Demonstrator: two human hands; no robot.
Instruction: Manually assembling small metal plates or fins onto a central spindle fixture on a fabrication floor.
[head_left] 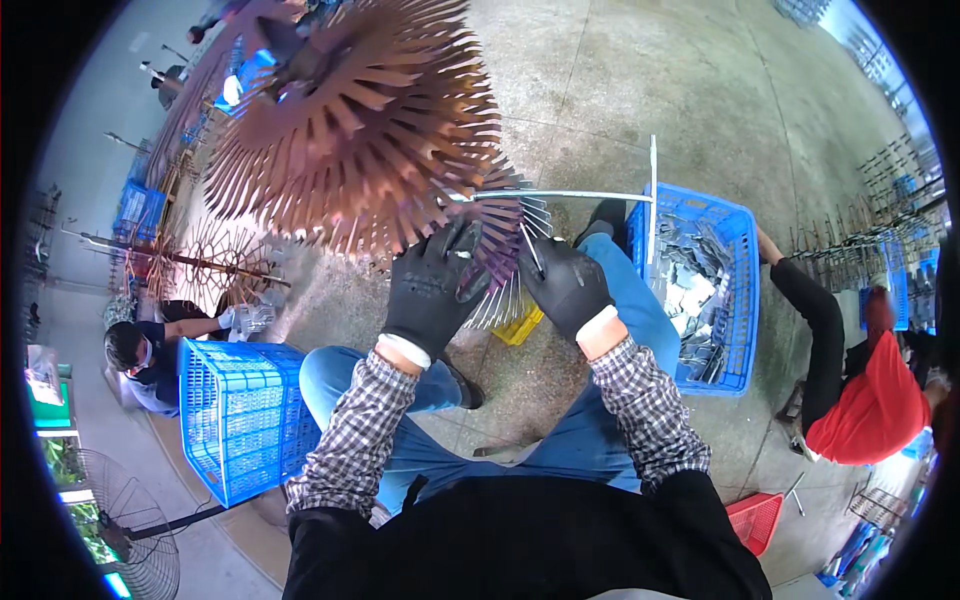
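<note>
Gloves black, the left hand point(432, 290) grips the purple-brown fan of flat metal fins point(505, 235) on its steel rod while the right hand point(567, 287) pinches one thin silver strip point(531, 250), apparently mid-seating; next calls for careful alignment.

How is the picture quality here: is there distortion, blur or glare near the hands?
Head view: strong fisheye bending, with a black rim all around; the crate edges curve. The left hand and right hand look sharp. The rack is close and slightly soft at the top. Light is even, with pale glare at the upper right rim.
</note>
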